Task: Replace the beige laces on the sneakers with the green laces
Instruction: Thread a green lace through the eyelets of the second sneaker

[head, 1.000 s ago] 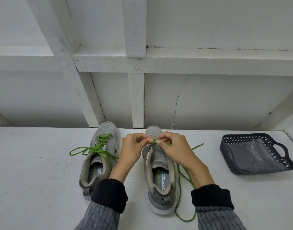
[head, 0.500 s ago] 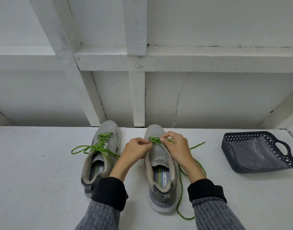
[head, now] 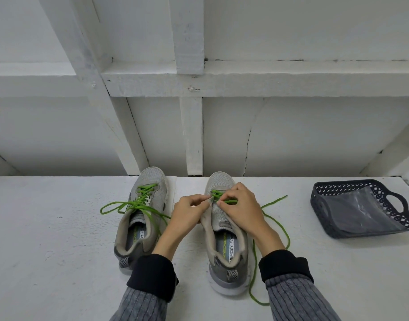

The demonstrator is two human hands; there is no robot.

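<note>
- Head view looks down on a white bench (head: 60, 251) carrying two grey sneakers side by side, toes toward the white panelled wall (head: 291, 135).
- Left sneaker (head: 141, 218) is fully threaded with a green lace (head: 138, 202); its loose ends loop out to the left and trail right across the collar.
- Right sneaker (head: 224, 239) has a second green lace (head: 275, 230) crossed only through the eyelets nearest the toe; the free length runs off the shoe's right side, curves along the bench and ends near the heel.
- Left hand (head: 189, 216) has its fingers curled, pinching the left eyelet flap of the right sneaker.
- Right hand (head: 242, 212) has its fingers curled over the shoe's throat, pinching the green lace at the eyelets.
- Both forearms wear grey ribbed sleeves with black cuffs.
- Dark perforated plastic basket (head: 337, 230) with a handle sits well apart on the right, holding a clear plastic bag (head: 356, 209).
</note>
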